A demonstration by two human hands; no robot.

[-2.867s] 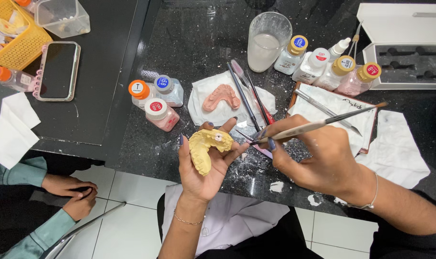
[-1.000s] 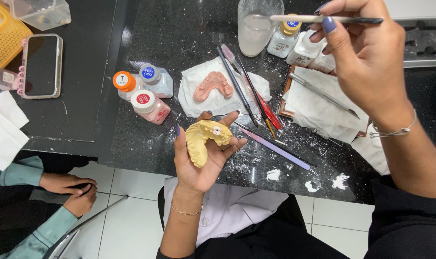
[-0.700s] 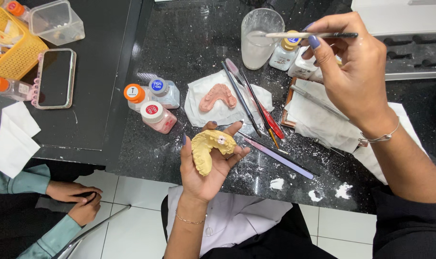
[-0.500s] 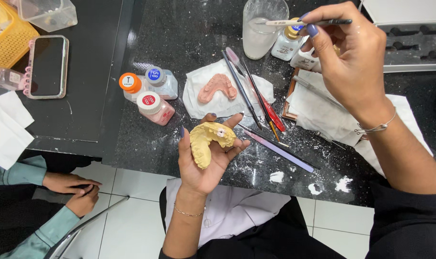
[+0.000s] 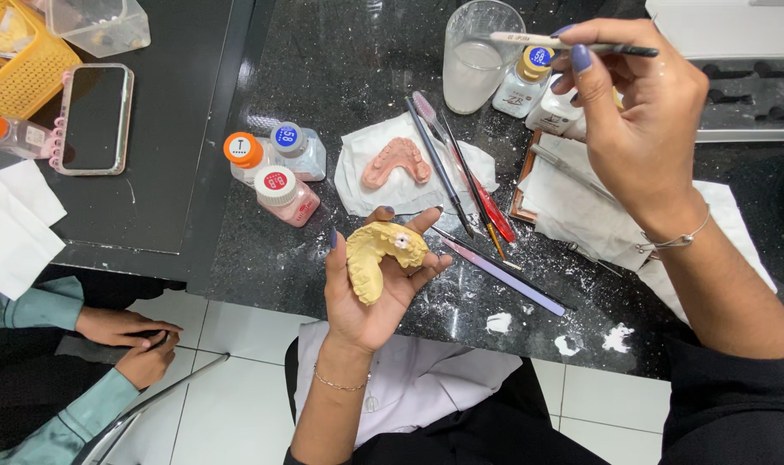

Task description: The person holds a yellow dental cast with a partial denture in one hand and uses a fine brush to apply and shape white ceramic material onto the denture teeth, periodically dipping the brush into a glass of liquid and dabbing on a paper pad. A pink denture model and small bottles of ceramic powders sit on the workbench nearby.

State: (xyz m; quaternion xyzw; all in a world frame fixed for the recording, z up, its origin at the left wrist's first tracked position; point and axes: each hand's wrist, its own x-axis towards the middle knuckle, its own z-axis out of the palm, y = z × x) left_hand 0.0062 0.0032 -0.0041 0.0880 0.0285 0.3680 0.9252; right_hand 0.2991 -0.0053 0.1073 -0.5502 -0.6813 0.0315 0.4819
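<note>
Worktop [image 5: 340, 52]: dark speckled stone dusted with white powder and smears, so work looks well under way; tissues spread beside the tools
Right hand [image 5: 642, 120]: raised over the far side, fingers pinched shut on a slim brush [image 5: 573, 43]; its tip reaches toward the glass of cloudy liquid [image 5: 478, 56], beside small capped bottles
Left hand [image 5: 379, 284]: palm up, fingers curled loosely about the yellow dental cast [image 5: 379, 258], held just off the near edge
Cast: one small pale tooth build-up [image 5: 401, 241] sits on it; the rest looks bare, so most appears left
Pink denture base [image 5: 396, 161]: lying on a tissue, untouched
Change: half a second ago the brush was already at the glass; the hand has shifted slightly; cast unmoved
</note>
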